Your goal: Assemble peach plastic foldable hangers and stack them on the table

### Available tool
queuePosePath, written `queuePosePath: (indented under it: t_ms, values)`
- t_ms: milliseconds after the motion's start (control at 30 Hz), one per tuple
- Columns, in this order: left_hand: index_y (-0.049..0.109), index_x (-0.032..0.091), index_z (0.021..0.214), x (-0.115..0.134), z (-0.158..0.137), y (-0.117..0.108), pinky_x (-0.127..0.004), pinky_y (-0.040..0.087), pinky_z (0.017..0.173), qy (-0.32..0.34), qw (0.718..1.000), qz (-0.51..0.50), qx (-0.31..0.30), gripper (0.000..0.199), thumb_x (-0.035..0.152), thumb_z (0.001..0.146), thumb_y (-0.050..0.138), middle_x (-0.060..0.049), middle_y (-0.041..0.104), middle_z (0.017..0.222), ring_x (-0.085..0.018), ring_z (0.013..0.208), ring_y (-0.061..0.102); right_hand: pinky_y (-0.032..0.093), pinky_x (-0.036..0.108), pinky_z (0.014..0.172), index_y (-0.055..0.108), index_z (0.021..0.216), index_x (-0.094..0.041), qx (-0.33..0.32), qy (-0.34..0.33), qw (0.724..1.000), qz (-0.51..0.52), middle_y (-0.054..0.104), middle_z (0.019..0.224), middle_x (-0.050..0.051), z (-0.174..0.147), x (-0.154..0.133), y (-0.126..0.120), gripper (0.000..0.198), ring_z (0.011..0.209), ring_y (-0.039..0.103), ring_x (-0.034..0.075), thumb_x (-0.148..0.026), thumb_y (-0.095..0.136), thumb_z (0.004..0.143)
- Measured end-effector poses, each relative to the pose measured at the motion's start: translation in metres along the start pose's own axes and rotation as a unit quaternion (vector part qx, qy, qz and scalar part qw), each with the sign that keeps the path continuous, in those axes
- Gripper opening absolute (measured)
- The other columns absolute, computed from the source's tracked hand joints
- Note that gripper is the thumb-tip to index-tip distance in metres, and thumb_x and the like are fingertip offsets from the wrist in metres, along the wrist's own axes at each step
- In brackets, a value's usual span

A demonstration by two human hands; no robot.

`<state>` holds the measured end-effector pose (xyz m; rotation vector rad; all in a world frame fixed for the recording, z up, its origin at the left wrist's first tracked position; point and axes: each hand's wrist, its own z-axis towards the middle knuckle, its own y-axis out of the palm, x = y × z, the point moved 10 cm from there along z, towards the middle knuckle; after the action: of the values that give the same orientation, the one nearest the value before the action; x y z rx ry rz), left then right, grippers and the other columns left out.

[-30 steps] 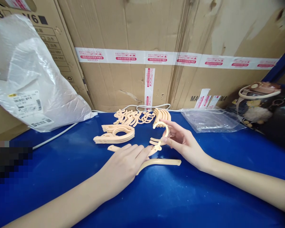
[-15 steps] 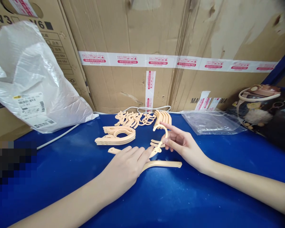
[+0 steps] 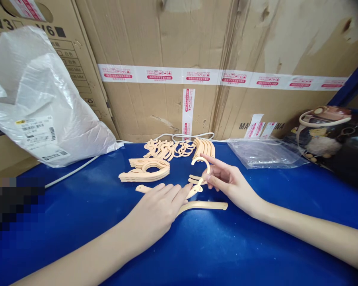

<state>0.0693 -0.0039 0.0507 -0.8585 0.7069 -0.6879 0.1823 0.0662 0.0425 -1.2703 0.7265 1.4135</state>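
My right hand pinches a cream plastic hanger hook between thumb and fingers, its curve upward and its lower end at the tip of a hanger arm. That arm lies under my left hand, whose closed fingers grip it and hide its middle. Another curved hanger arm sticks out from below the left hand toward the right; its left end is hidden. Just behind the hook lie a couple of similar curved pieces, partly covered by the right fingers.
Folded hangers are stacked behind my left hand. Farther back are a pile of loose hooks and a row of hanger arms. A clear plastic bag, a white parcel bag, a cable and cardboard boxes surround the blue tabletop.
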Motion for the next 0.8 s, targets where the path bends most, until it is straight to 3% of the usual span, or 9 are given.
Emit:
queuePosePath:
  t_ms: [600,800]
  values:
    - [0.05,0.006,0.124,-0.0006,0.0005,0.0019,-0.034,0.047,0.068,-0.006,1.0,0.001,-0.01,0.039,0.005,0.095,0.024,-0.009,0.066,0.088,-0.021,0.078,0.063,0.042,0.026,0.056,0.041,0.14,-0.019,-0.005,0.013,1.0,-0.007,0.056,0.075,-0.001,-0.0006,0.0015,0.0013,0.055,0.063,0.049,0.011,-0.026,0.056,0.087]
    - [0.049,0.008,0.126,-0.0044,-0.0006,0.0066,-0.034,0.048,0.07,-0.023,0.999,-0.013,-0.026,0.036,0.008,0.097,0.029,-0.009,0.065,0.086,-0.021,0.081,0.063,0.044,0.028,0.063,0.043,0.138,-0.02,-0.011,-0.004,1.0,0.002,0.056,0.076,-0.002,-0.0012,-0.0009,0.0032,0.054,0.064,0.051,0.011,-0.025,0.057,0.086]
